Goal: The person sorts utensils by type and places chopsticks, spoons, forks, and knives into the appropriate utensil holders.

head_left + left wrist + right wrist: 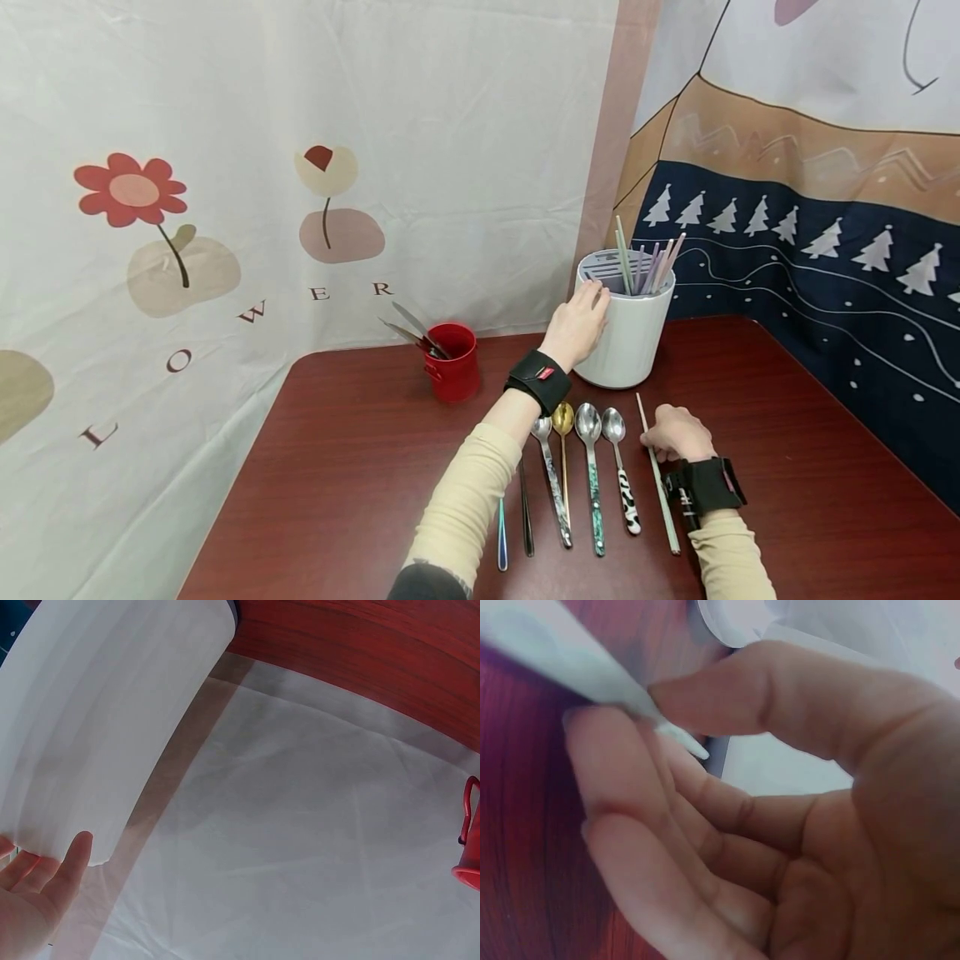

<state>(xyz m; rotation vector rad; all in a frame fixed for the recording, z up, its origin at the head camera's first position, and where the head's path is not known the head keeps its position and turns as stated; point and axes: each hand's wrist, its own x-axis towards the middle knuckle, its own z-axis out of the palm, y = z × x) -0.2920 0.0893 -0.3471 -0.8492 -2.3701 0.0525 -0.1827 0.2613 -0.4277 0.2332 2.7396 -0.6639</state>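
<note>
My left hand [576, 325] holds the front-left rim of a tall white container [626, 342], thumb outside the wall and fingers over the edge; the fingertips are partly hidden. Pale green, purple and pink sticks [651, 268] stand in its lid. With thumb and fingers my right hand [678, 432] pinches a pale green chopstick [664, 504] at the table's right. To its left lie a cow-patterned spoon [627, 500], a teal-handled spoon [593, 483], a gold spoon [562, 418] and a grey-handled spoon [555, 487]. My left forearm hides the tops of a black handle [527, 521] and a blue handle [502, 537].
A red bucket [454, 379] with several knives [412, 327] leaning in it stands near the table's back edge, left of the container. Behind the brown table [322, 483] hang a pale printed cloth [465, 150] and a dark tree-patterned one [810, 300].
</note>
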